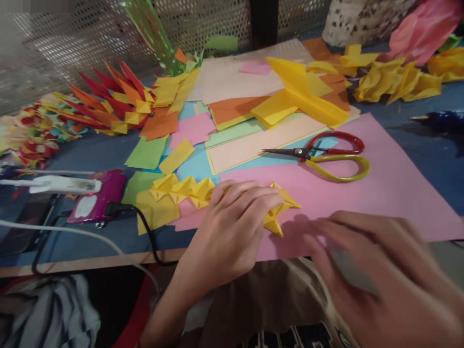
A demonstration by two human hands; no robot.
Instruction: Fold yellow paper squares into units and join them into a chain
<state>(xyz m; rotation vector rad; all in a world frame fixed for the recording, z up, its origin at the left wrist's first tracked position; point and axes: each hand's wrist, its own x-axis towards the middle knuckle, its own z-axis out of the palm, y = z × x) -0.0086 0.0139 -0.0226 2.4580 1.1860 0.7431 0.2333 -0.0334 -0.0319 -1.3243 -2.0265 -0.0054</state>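
My left hand [235, 224] is over a zigzag row of yellow folded paper pieces [192, 191] on the table. Its curved fingers press on the row and hide the middle of it. Pointed yellow folds [279, 208] stick out past the fingertips. To the right, my right hand [377, 270] is above the near edge of the pink sheet [402, 193]. It is blurred by motion, its thumb apart from the long fingers, and I see nothing in it. Scissors [319, 154] with one red and one yellow handle lie on the papers beyond both hands.
A red, orange and yellow folded paper piece [123, 101] stands back left. Coloured paper slips and a large yellow folded sheet [300, 92] cover the middle. At left lie a purple power adapter [97, 198] with cables and a dark phone [27, 224]. Crumpled yellow paper [398, 82] is back right.
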